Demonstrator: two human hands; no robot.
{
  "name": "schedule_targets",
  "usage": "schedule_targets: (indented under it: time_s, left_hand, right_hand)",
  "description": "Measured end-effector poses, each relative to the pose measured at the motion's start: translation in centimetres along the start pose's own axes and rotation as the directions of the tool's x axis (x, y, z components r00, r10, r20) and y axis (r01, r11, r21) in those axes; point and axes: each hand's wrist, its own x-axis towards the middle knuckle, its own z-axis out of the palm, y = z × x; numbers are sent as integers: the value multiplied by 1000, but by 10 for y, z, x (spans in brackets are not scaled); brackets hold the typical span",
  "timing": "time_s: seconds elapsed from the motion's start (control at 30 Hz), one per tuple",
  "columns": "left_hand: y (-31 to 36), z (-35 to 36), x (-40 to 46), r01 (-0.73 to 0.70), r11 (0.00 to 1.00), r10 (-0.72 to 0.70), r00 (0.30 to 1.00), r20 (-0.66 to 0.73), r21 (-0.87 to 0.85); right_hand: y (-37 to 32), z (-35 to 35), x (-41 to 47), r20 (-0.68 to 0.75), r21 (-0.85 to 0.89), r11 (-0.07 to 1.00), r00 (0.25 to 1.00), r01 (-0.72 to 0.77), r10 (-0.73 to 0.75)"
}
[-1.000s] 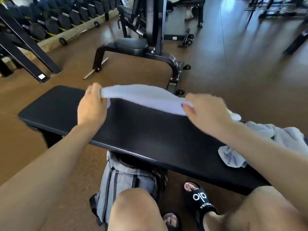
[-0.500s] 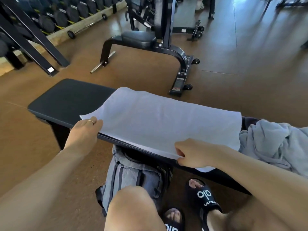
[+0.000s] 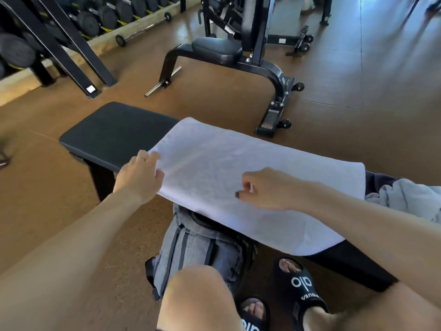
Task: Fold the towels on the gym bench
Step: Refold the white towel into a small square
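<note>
1. Head view: your left hand (image 3: 140, 179) sat at the left short edge of the white towel (image 3: 250, 187), near the bench's front edge, with the fingers curled over the cloth edge and the thumb beside it, pinching the towel there. A ring showed on one finger.
2. Your right hand (image 3: 265, 188) hovered over the middle of the towel with its fingers curled in loosely; you could not tell whether it pinched any cloth or only rested above it.
3. The white towel lay spread flat across the black gym bench (image 3: 114, 132), covering its middle from the back edge to the front edge, and its near right corner hung over the front edge.
4. The left end of the bench pad lay bare, to the left of your left hand.
5. At the right end of the bench a crumpled grey towel (image 3: 410, 199) lay heaped, just beside the white towel's right edge.
6. Under the bench's front edge a grey striped bag (image 3: 195, 249) stood on the floor, between your knee and the bench, with your black slide sandals (image 3: 303, 287) just right of it.
</note>
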Motion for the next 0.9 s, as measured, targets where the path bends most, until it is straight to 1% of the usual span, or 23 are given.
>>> schedule_targets:
  time_s: [0.03,0.1,0.2,0.3,0.33,0.4,0.5,0.53,0.6,0.63,0.67,0.77,0.9]
  left_hand:
    - [4,3,4,19,1000,-19,1000,24,-20]
    - [11,10,13,47,999,-44,993,111,-27]
    - [13,20,24,164,983,-143,966,214,-81]
    - [7,34,26,269,953,-228,939,257,-137]
    - [6,39,26,282,948,-240,938,249,-147]
    - [5,49,26,291,940,-258,947,190,-178]
    - [1,59,26,295,931,-277,955,108,-216]
    - [-1,62,26,292,929,-279,956,91,-227]
    - [-7,67,29,303,916,-297,953,63,-263]
    - [-11,68,32,322,902,-320,946,53,-288]
    - [-15,70,37,344,886,-348,936,44,-312]
    - [-28,73,49,392,854,-408,913,28,-342]
    - [-41,73,59,429,823,-448,893,40,-372]
  right_hand:
    - [-5,-4,14,-68,15,1000,998,18,-17]
    - [-15,-7,45,-147,40,996,987,75,-68]
    - [-31,-5,91,-163,-1,993,980,117,-116]
    - [-42,-3,134,-181,-105,990,977,97,-115]
    - [-46,-4,151,-200,-118,989,973,89,-111]
    - [-52,-4,188,-231,-105,992,968,71,-94]
    - [-56,1,243,-224,-89,995,972,49,-68]
    - [-56,6,259,-245,-112,993,967,47,-73]
    - [-57,17,285,-346,-164,985,933,45,-101]
    - [-58,19,295,-383,-161,986,917,50,-109]
    - [-59,17,305,-391,-149,987,913,61,-115]
    - [-66,8,327,-349,-126,985,925,114,-152]
    - [-73,5,339,-373,-123,983,911,138,-174]
